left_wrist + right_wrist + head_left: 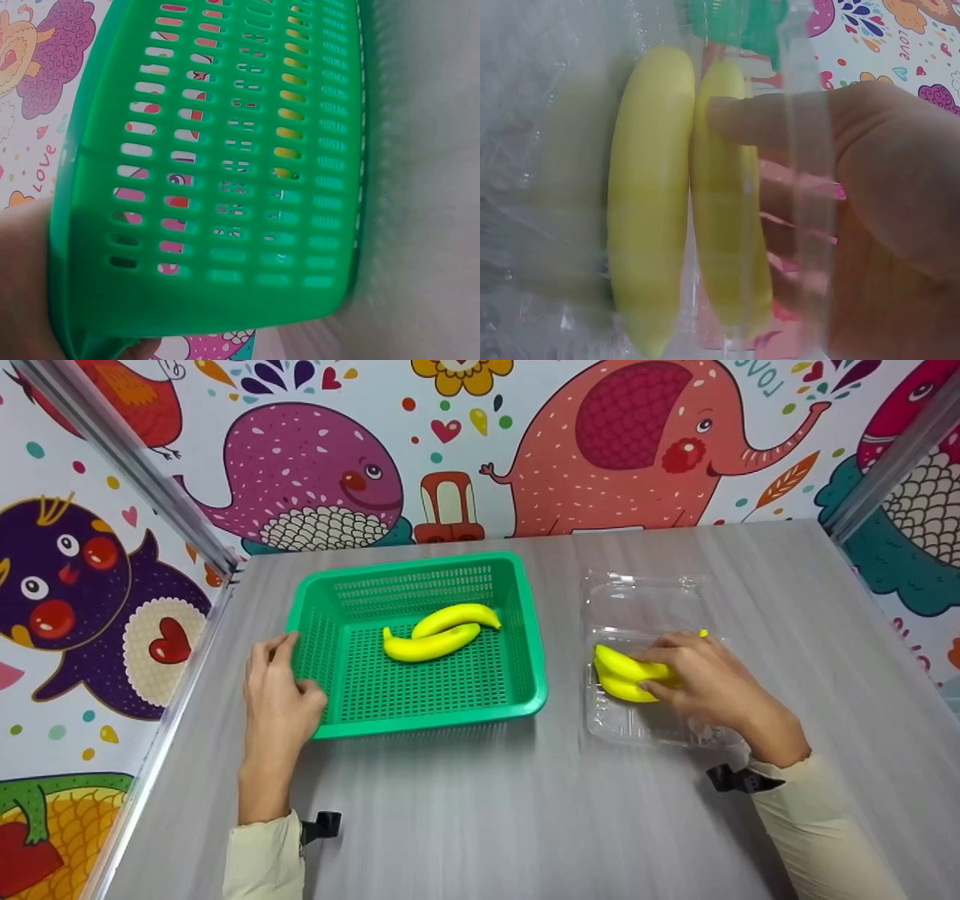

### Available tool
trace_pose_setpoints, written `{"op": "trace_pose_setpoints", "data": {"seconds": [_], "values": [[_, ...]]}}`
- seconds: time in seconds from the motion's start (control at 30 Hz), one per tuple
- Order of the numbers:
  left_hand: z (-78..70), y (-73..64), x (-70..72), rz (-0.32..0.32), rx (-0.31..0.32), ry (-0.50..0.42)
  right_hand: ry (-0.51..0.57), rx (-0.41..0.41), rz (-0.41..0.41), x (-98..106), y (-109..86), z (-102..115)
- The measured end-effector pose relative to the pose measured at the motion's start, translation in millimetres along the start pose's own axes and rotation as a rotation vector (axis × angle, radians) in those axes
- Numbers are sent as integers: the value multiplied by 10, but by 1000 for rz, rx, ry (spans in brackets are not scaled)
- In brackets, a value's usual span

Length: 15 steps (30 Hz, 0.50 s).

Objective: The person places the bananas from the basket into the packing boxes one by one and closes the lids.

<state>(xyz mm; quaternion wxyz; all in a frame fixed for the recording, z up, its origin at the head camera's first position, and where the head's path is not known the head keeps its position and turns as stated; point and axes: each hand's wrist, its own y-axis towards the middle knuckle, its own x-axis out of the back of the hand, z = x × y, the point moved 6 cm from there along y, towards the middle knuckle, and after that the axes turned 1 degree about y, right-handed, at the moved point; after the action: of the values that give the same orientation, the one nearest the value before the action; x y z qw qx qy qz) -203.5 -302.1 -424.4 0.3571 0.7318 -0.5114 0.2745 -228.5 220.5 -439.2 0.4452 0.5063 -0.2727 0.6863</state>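
My left hand (pixel 279 701) grips the left rim of a green plastic basket (pixel 416 727). In the left wrist view a fingertip shows beneath the rim of the basket (pixel 202 300). Two yellow bananas (pixel 431 646) lie touching on the basket's floor. On the right, my right hand (pixel 709 679) pinches a banana (pixel 724 202) between thumb and fingers, over a clear plastic clamshell box (pixel 611 727). Another banana (pixel 649 202) lies alongside the pinched one, inside the box. My hand hides part of both bananas in the head view.
The box's clear lid (pixel 645 600) is folded back, away from me. Basket and box stand side by side on a grey wood-grain table (pixel 480 810). Printed cartoon panels (pixel 465 435) with metal edge strips (pixel 150 480) border the table at the back and sides.
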Motion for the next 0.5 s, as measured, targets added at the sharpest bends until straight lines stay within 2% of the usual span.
{"op": "trace_pose_setpoints", "data": {"seconds": [0.3,0.5], "values": [[4,6,-6,4,-3,3,29,-21,-6,1,7,-6],[2,4,-4,6,-1,-1,22,-5,-17,2,4,7]]}}
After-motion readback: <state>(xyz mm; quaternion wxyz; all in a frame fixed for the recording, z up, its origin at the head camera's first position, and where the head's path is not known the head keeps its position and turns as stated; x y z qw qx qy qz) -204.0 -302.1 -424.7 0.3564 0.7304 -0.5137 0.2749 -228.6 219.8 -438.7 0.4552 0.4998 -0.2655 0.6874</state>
